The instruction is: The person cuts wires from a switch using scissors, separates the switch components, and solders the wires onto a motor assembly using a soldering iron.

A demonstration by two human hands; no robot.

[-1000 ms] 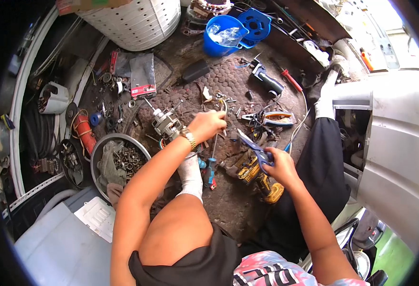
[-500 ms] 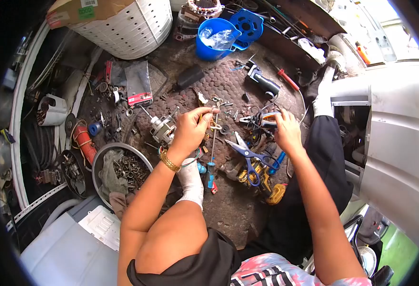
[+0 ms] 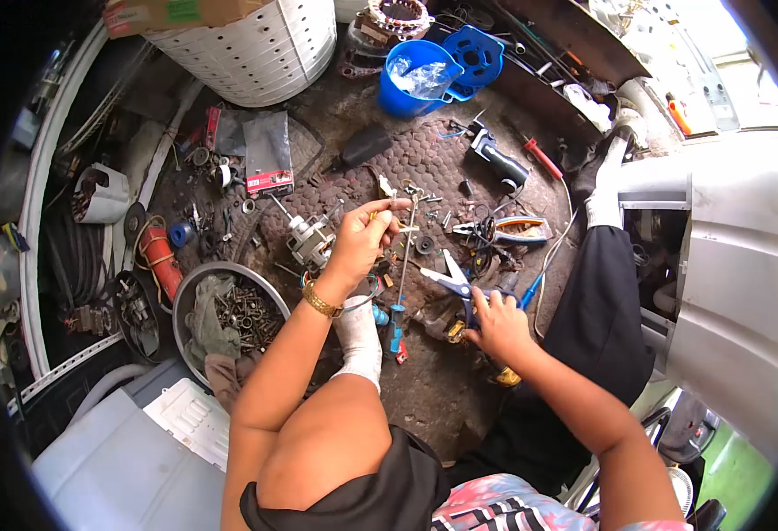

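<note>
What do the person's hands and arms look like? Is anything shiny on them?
The left hand has a gold-coloured band around its wrist. The right hand has no wristband. Neither wears a glove, and both forearms are sleeveless.

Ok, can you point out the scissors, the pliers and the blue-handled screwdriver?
Scissors (image 3: 462,287): head view, near where the blades meet.
Pliers (image 3: 520,219): head view, on the upper handle.
Screwdriver (image 3: 397,326): head view, on the blue handle.
</note>
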